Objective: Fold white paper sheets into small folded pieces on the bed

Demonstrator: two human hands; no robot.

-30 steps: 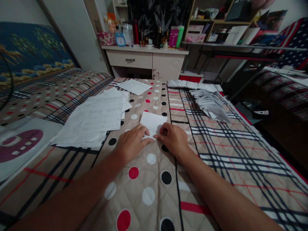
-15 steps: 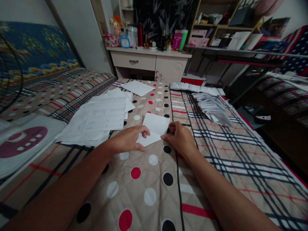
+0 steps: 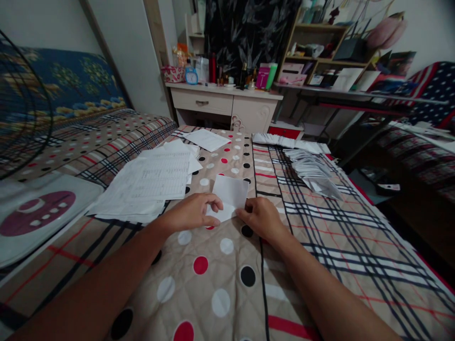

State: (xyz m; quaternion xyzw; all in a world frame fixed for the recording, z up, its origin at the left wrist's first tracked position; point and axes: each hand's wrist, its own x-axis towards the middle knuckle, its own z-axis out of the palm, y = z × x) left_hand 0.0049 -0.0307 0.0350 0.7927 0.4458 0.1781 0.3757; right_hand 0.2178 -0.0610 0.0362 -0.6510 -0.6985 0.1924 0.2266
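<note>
Creased white paper (image 3: 231, 192) lies on the dotted, plaid quilt (image 3: 220, 265), near the middle of the view and between the two hands. A crease runs across it: the far part is tilted up, the near part lower, toward the person.

Left hand (image 3: 197, 211): open, thumb and fingers spread apart over the left side of the near part. Whether the fingertips press on it cannot be told.

Right hand (image 3: 262, 217): fingers curled, thumb against them, gripping the paper's right edge near the crease.

Left of the paper, well apart from the right hand: a spread of overlapping printed sheets (image 3: 152, 177), ruled in table form on top; text too small to read. Beyond these, a separate sheet (image 3: 207, 140) lies flat. At the far left, a white package (image 3: 39, 220) with a purple oval print and pale spots.

Right of the paper, farther back: a fanned stack of folded papers (image 3: 307, 170), its near end greyish. Just behind it, a long row of white papers (image 3: 289, 142) runs sideways.

Past the quilt's far edge: pale dresser (image 3: 202, 101), carrying a blue clock (image 3: 191, 76), a magenta box (image 3: 263, 77) and a green tube (image 3: 271, 76), the last two side by side.
</note>
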